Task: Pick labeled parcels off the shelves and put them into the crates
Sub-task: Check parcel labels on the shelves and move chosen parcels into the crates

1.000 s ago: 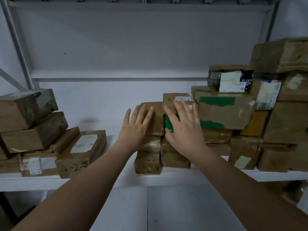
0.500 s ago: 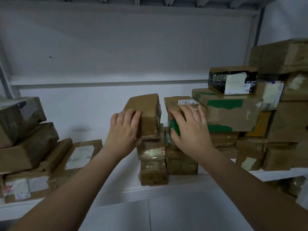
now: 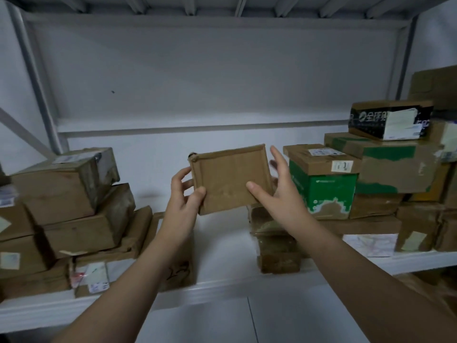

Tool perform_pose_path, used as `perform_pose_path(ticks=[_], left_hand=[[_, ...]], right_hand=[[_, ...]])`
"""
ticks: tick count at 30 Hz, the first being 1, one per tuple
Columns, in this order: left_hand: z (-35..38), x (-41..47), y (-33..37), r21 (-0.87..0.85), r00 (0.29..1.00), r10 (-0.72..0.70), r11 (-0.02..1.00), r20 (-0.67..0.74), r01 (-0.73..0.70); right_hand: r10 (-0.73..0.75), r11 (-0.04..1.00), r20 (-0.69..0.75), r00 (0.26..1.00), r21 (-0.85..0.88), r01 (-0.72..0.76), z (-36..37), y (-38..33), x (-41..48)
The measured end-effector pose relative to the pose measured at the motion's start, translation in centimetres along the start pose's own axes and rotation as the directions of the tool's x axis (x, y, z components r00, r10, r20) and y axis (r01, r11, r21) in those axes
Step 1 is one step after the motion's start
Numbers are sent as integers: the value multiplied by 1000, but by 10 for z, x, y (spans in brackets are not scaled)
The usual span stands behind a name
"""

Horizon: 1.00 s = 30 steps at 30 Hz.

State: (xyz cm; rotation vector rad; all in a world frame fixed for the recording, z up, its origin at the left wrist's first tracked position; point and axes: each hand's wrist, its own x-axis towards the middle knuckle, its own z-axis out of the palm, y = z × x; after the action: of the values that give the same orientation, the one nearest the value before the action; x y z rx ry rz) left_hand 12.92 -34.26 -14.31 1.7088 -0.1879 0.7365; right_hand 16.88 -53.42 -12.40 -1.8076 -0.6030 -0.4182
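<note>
Parcel [image 3: 230,179] held up in front of the shelf [image 3: 222,256], just left of the green box [image 3: 324,191]. Left hand [image 3: 183,201] pinches the lower-left corner, thumb in front, fingers behind. Right hand [image 3: 284,194] has its fingers straight and spread at the right edge, thumb tip touching the face, no clamp. Flat brown cardboard, matte, taped seams, no label on this side. Best next: grip with the right hand too, flip to check the label, carry level to a crate.
</note>
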Motion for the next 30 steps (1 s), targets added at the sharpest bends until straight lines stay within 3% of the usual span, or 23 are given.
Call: perform_pose_path(ticks=[4, 7, 9, 13, 17, 26, 30], left_hand=[[-17, 5, -7, -16, 984, -166, 986, -69, 165], [-25, 3, -6, -135, 912, -407, 908, -59, 396], [-28, 2, -7, -120, 895, -445, 890, -14, 440], [-28, -1, -3, -62, 937, -343, 936, 65, 347], [-32, -7, -10, 64, 977, -173, 984, 126, 166], [-29, -16, -26, 106, 984, -110, 990, 142, 96], [-29, -22, -27, 44, 995, -82, 996, 64, 79]], right_hand=[[-9, 980, 105, 994, 200, -12, 21, 4, -10], [-53, 986, 194, 980, 168, 20, 28, 9, -14], [-41, 990, 147, 988, 136, 21, 34, 15, -13], [44, 982, 21, 999, 185, -47, 45, 16, -15], [135, 954, -130, 982, 284, -93, 54, 20, -14], [117, 947, -167, 979, 317, -59, 56, 19, -12], [74, 969, -244, 967, 246, -12, 60, 20, -14]])
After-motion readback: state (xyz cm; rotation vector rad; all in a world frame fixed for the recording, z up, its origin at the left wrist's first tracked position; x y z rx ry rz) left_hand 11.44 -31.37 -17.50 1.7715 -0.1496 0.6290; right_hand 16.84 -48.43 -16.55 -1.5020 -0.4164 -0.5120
